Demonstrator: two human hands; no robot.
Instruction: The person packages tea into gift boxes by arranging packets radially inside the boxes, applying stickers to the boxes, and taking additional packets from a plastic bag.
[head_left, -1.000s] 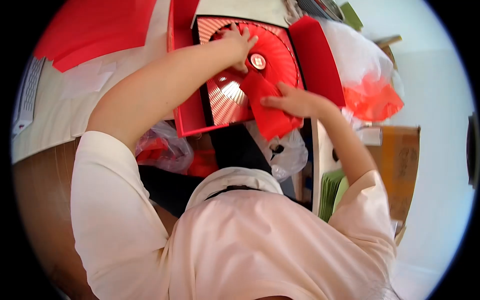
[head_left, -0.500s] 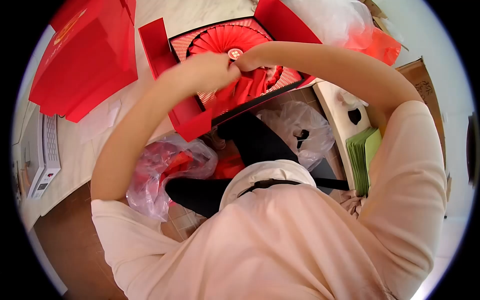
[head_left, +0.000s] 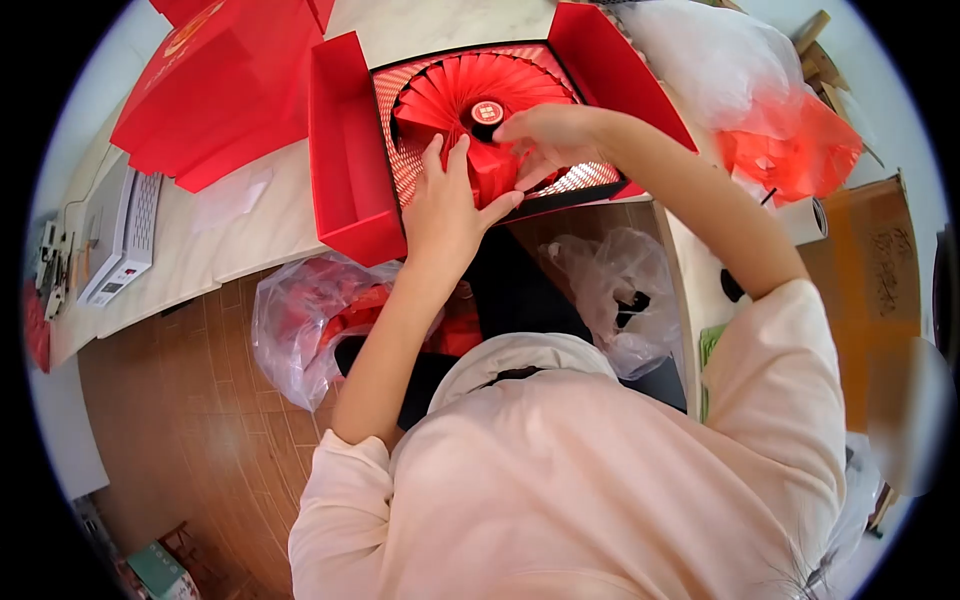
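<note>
A ring of pleated red packets (head_left: 455, 90), fanned out, fills an open red gift box (head_left: 352, 150). In its middle is a round dark piece with a red-and-white emblem on top (head_left: 487, 112). My left hand (head_left: 445, 205) rests on the front part of the ring with its fingers spread. From the other side my right hand (head_left: 560, 138) reaches in, fingers apart, close beside the emblem piece. Between the two hands lies a loose fold of red material (head_left: 492, 170). My right fingertips are partly hidden against it.
Red gift bags (head_left: 220, 95) stand at the table's left, near a white-and-grey machine (head_left: 125, 240). Clear plastic (head_left: 715, 55) and a red bag (head_left: 795, 150) lie at the right by a cardboard box (head_left: 880, 270). Plastic bags (head_left: 290, 330) hang below the table edge.
My hands were together at the centre, over the emblem. They have moved apart: the left down to the front of the ring with fingers spread, the right opened beside the emblem.
</note>
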